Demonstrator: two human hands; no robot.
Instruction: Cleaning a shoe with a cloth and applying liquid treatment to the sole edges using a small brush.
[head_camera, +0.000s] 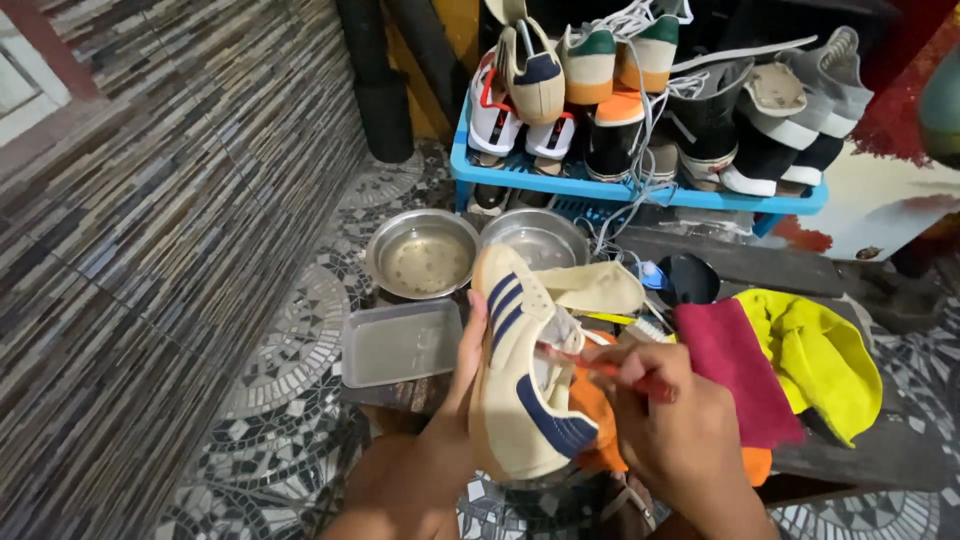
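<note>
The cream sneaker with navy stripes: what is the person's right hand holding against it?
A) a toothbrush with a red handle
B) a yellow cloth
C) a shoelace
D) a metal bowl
A: the right hand grips a red-handled toothbrush with its head laid at the opening of the cream sneaker, which the left hand steadies from the side.

Left hand (462, 365) cupped upward; right hand (672, 420) fisted.

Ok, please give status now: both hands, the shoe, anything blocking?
Left hand grips cream sneaker from the side. Right hand holds red toothbrush, bristles at the shoe opening. Orange cloth under the shoe; nothing blocking.
</note>
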